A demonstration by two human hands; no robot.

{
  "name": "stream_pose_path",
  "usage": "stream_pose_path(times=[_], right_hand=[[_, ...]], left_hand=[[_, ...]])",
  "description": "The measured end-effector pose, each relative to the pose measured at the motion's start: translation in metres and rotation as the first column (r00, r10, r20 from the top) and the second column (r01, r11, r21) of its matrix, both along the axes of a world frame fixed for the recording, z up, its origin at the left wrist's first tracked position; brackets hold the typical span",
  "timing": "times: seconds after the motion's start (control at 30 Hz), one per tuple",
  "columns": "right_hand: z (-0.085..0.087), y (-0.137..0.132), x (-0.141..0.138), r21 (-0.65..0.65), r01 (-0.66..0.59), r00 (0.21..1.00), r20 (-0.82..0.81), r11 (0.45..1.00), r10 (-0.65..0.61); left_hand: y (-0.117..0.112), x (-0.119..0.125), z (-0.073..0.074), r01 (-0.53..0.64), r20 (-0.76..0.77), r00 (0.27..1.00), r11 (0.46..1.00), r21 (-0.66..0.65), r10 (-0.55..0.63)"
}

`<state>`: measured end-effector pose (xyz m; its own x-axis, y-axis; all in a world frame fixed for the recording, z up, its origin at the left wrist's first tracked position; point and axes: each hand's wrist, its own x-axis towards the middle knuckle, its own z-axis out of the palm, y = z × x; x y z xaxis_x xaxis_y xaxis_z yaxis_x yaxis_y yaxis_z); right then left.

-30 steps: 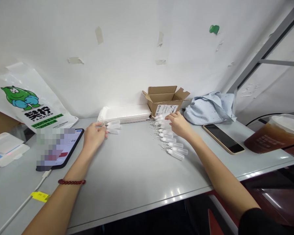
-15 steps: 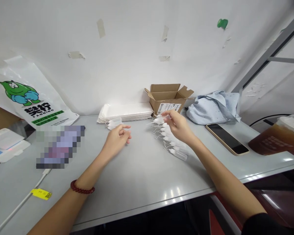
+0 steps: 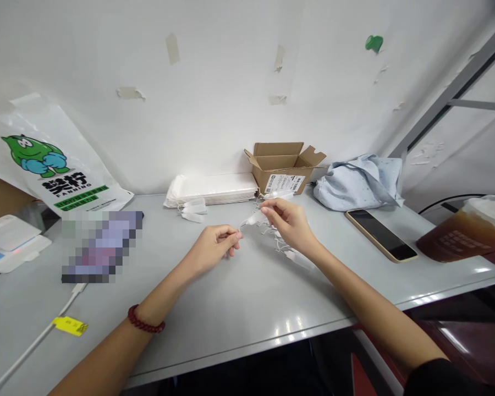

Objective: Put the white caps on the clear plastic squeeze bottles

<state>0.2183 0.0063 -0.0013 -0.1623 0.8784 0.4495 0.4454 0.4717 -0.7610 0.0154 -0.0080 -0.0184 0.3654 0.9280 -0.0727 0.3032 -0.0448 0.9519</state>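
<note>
My left hand [image 3: 216,247] is closed in a pinch on the string end of a small white tag [image 3: 252,220]. Thumb and fingers of my right hand [image 3: 286,223] close over the body of this same tag, which spans the gap between my hands. Several more white tags with thin strings [image 3: 299,258] lie in a row under and beside my right hand, partly hidden by it. Beyond my left hand, a small group of similar tags [image 3: 193,210] lies in front of a stack of white packets [image 3: 214,188].
An open cardboard box [image 3: 282,170] stands against the wall. To its right are a light-blue cloth bag [image 3: 358,181], a phone [image 3: 381,235] and a cup of brown drink [image 3: 466,231]. On the left are a pixelated device [image 3: 103,247], a cable [image 3: 28,352] and a printed bag [image 3: 66,159].
My left hand has moved right and closed on a tag's string. My right hand has come slightly left and down, bringing a tag away from the row.
</note>
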Motion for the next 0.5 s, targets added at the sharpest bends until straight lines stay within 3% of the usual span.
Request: stream_pose_path(times=[0.17,0.5], right_hand=[[-0.0024,0.0006,-0.0006,-0.047,-0.026,0.999,-0.024,0.999,0.024],[-0.0018,-0.001,-0.0012,-0.034,-0.043,0.999,-0.026,0.998,0.042]], left_hand=[[0.0024,0.0005,0.0014,-0.05,0.139,0.989,0.996,-0.072,0.06],[-0.0003,-0.0007,0.0042,0.027,0.195,0.981,0.992,-0.125,-0.002]])
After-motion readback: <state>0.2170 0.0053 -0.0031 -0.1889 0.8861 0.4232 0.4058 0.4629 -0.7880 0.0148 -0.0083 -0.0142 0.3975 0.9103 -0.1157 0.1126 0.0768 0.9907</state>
